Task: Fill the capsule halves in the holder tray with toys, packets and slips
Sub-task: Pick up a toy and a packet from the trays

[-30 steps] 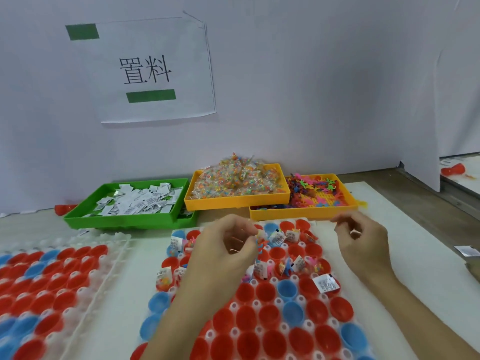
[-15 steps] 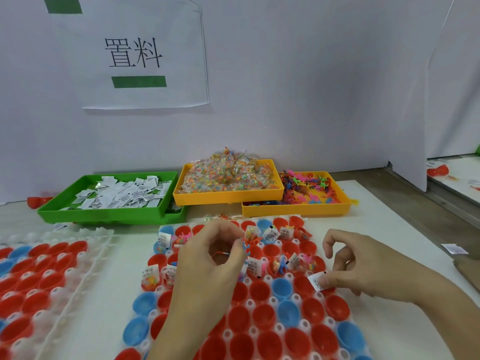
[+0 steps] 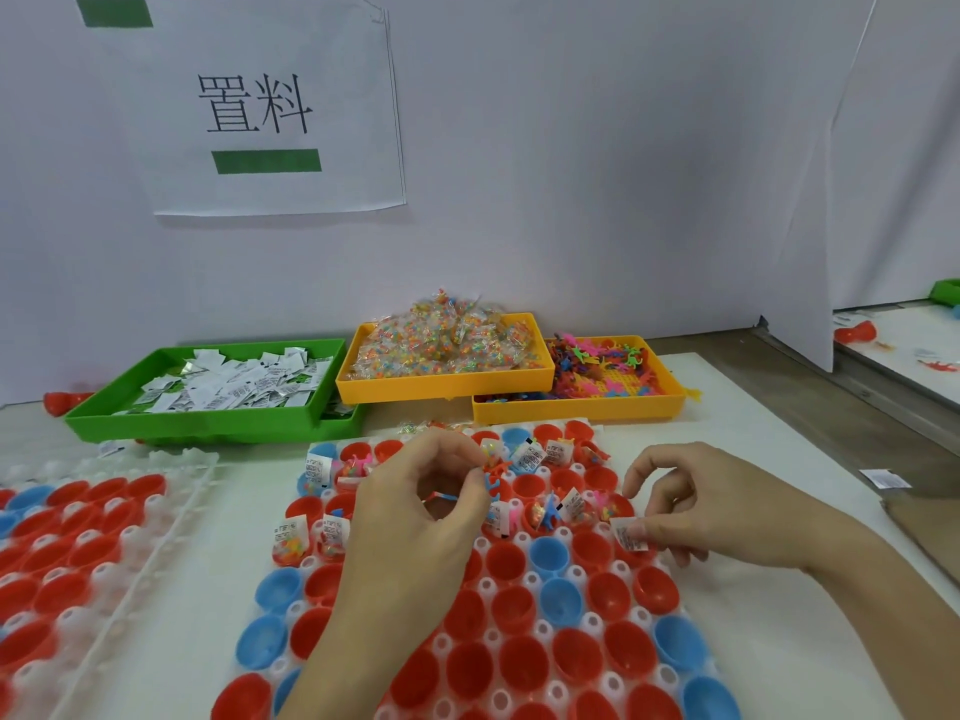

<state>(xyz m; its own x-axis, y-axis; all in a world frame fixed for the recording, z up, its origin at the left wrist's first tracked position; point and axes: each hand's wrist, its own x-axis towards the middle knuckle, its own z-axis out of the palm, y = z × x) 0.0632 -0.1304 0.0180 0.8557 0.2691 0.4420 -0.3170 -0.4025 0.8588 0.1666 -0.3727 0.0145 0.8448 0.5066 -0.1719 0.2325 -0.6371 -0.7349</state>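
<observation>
The left hand pinches small plastic toys above the holder tray. At three o'clock, the right hand pinches a paper slip, lowering it into a red capsule half.

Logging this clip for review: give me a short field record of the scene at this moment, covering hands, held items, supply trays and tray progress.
left hand: pinches small blue toy
right hand: pinches white slip over a red capsule half
holder tray: far rows filled, near rows of red and blue halves empty
green tray: white slips
yellow tray: clear packets
orange tray: loose toys
second holder tray: at left, halves empty
</observation>
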